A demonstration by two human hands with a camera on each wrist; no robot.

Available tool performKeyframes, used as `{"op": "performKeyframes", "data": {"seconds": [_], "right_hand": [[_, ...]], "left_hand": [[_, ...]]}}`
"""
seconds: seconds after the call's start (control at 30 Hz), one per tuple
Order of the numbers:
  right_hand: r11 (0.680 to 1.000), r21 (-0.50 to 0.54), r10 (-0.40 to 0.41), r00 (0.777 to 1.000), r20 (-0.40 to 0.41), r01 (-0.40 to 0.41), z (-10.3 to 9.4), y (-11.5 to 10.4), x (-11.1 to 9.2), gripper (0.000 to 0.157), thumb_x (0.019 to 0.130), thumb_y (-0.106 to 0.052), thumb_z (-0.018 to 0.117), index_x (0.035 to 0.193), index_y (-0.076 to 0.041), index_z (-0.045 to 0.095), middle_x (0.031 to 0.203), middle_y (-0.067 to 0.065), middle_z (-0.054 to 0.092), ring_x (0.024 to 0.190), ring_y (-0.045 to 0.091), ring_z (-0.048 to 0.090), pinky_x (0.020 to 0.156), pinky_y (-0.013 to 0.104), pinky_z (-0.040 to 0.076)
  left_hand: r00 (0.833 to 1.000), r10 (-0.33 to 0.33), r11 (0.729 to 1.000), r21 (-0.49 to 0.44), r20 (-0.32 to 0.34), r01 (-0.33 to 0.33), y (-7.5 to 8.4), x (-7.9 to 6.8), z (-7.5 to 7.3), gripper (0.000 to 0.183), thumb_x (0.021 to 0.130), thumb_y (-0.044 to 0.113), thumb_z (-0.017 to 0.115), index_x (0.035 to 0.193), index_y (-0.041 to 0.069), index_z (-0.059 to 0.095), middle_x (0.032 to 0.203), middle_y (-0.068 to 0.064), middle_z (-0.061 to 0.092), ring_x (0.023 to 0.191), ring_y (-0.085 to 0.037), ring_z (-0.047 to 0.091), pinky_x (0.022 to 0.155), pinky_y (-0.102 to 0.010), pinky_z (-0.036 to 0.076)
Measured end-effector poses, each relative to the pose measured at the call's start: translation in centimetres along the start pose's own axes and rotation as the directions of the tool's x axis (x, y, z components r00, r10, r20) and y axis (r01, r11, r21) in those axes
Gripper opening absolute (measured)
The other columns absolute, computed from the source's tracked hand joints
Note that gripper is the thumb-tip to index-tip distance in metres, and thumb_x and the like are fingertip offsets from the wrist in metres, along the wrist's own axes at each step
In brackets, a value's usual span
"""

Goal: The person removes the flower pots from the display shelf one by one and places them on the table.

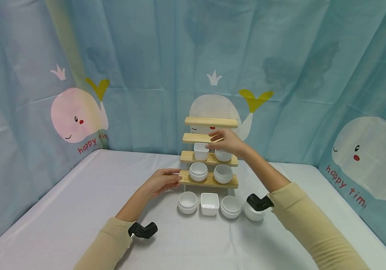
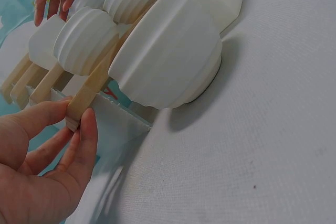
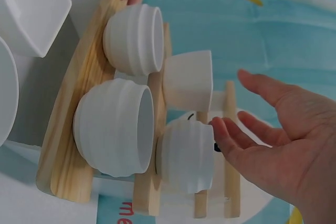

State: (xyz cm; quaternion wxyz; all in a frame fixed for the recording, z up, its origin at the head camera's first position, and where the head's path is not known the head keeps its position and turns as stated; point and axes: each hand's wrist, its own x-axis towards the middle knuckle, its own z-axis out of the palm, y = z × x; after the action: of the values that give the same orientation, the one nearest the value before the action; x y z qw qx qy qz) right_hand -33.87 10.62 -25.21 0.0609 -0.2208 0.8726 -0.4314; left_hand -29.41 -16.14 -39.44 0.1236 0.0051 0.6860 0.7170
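My left hand [image 1: 160, 182] pinches the left end of the lowest wooden board [image 2: 86, 95] of a tiered shelf, thumb on one side and fingers on the other. My right hand [image 1: 228, 141] is over the second tier with relaxed, spread fingers and nothing between them. In the right wrist view its fingertips are right at the rim of a white round ribbed pot [image 3: 186, 156]. Beside that pot stands a white square pot [image 1: 201, 151]. Two more round pots, one left [image 1: 198, 171] and one right [image 1: 223, 174], stand on the lowest board.
In front of the shelf, a row on the white tablecloth [image 1: 193, 243] holds a round pot [image 1: 188, 203], a square pot [image 1: 209, 204] and two more round ones, the rightmost partly behind the right wrist camera [image 1: 259, 202]. The top board [image 1: 211, 122] bears no pots. A blue curtain [image 1: 138, 56] hangs behind.
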Motion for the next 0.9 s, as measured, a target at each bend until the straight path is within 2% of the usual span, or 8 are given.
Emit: {"op": "performKeyframes", "data": {"seconds": [0.27, 0.53, 0.9], "right_hand": [[0.999, -0.038, -0.03, 0.999, 0.02, 0.031, 0.2, 0.3, 0.5, 0.06, 0.099, -0.013, 0.075, 0.15, 0.009, 0.05, 0.145, 0.03, 0.056, 0.135, 0.042, 0.055, 0.109, 0.05, 0.055], [0.996, -0.089, -0.027, 0.999, 0.043, 0.031, 0.4, -0.1, 0.9, 0.061, 0.097, -0.012, 0.078, 0.148, 0.009, 0.052, 0.144, 0.028, 0.058, 0.136, 0.041, 0.056, 0.11, 0.05, 0.055], [0.993, -0.103, -0.044, 0.997, 0.068, 0.051, 0.8, -0.1, 1.4, 0.058, 0.093, -0.007, 0.08, 0.143, 0.011, 0.056, 0.142, 0.028, 0.06, 0.135, 0.042, 0.056, 0.111, 0.05, 0.053]], "left_hand": [[1.0, 0.0, 1.0, -0.004, -0.002, 0.0, 0.0, -0.1, 0.0, 0.053, 0.104, 0.003, 0.064, 0.152, -0.01, 0.046, 0.125, -0.016, 0.063, 0.083, -0.007, 0.07, 0.08, -0.02, 0.064], [1.0, 0.004, 1.0, -0.002, 0.005, -0.004, 0.1, 0.0, 0.0, 0.053, 0.104, 0.002, 0.063, 0.152, -0.011, 0.045, 0.127, -0.017, 0.063, 0.083, -0.007, 0.07, 0.08, -0.021, 0.064], [1.0, 0.001, 1.0, -0.005, 0.005, -0.001, 0.1, 0.0, 0.0, 0.053, 0.104, 0.002, 0.063, 0.152, -0.011, 0.046, 0.126, -0.016, 0.063, 0.084, -0.007, 0.07, 0.08, -0.021, 0.064]]}}
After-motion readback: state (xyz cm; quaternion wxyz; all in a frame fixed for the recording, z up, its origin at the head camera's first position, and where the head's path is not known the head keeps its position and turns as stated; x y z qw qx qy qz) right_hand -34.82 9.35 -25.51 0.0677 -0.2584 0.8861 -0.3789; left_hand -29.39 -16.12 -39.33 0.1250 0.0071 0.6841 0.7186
